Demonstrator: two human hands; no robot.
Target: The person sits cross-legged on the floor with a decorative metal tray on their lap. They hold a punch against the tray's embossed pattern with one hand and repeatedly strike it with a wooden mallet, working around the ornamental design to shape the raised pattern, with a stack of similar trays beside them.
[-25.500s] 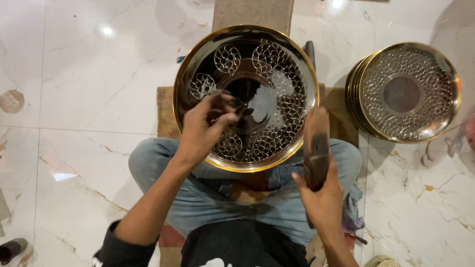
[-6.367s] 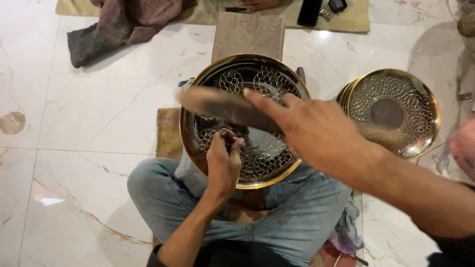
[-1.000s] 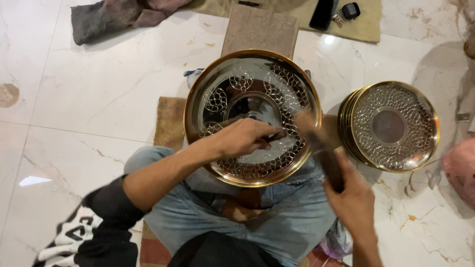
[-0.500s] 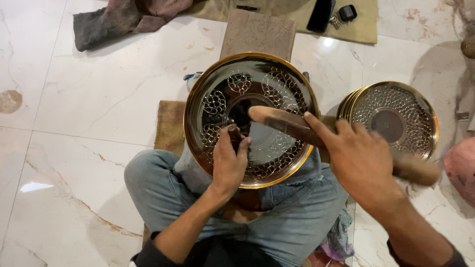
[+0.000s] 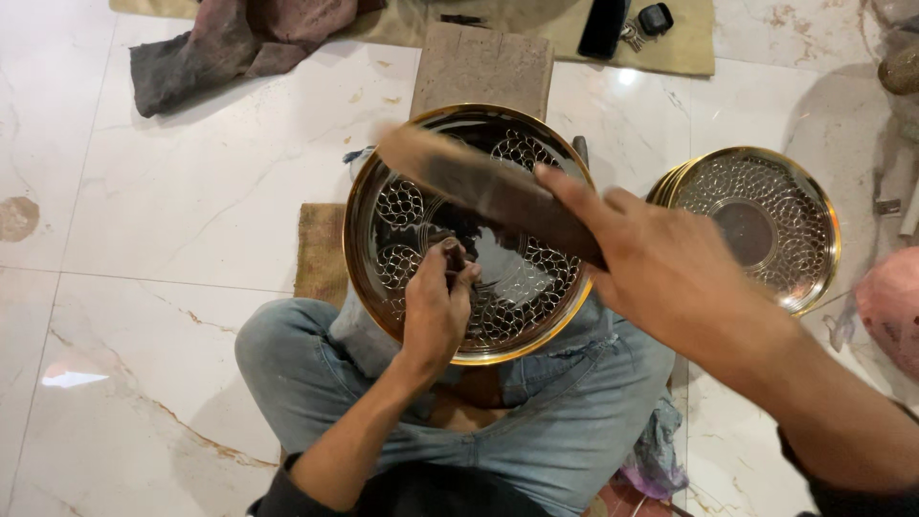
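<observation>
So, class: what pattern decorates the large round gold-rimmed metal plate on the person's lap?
Circles of pierced lattice mesh around a plain dark centre on the large round gold-rimmed metal plate; head view.

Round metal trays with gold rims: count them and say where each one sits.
2 clearly seen. One engraved tray rests on the person's lap under both hands; another tray lies on the floor to the right, topping a stack whose lower edges suggest more hidden beneath.

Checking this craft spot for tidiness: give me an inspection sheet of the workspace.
Surface: white marble floor, small mat under the work.
Job's things: engraved brass plate on the lap; thin tool; wooden block.
Clutter: plate stack, rag, stone slab, phone.
Grippers: left hand pinches the tool; right hand grips the block, raised, blurred.
Cables: nothing seen.
Surroundings: cloth mat beyond, pink object at right.
</observation>
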